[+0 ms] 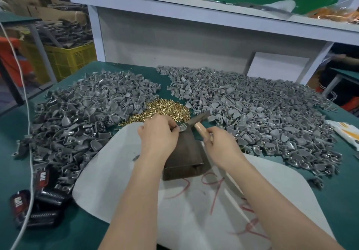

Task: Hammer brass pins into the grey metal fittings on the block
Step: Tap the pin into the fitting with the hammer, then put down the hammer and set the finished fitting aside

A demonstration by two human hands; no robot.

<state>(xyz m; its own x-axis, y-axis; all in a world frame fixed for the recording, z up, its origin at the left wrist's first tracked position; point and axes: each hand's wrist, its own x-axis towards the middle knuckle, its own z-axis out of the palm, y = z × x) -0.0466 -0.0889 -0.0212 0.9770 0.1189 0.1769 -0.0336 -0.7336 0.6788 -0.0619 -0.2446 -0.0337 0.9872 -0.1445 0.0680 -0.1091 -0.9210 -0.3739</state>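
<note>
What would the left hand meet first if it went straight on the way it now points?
Probably the pile of brass pins, which lies just beyond it. The left hand, holding a grey fitting on the block, points away from the person. Depth is unclear, so this is a judgement.

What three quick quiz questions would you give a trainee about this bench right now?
1. True or false: the right hand grips the hammer by its wooden handle.
2. The brass pin heap lies: A between the left fitting heap and the right fitting heap; B left of both; C right of both.
3. Fill in: the left hand pinches a grey fitting on top of the dark ____.
Key: 1 true; 2 A; 3 block.
</note>
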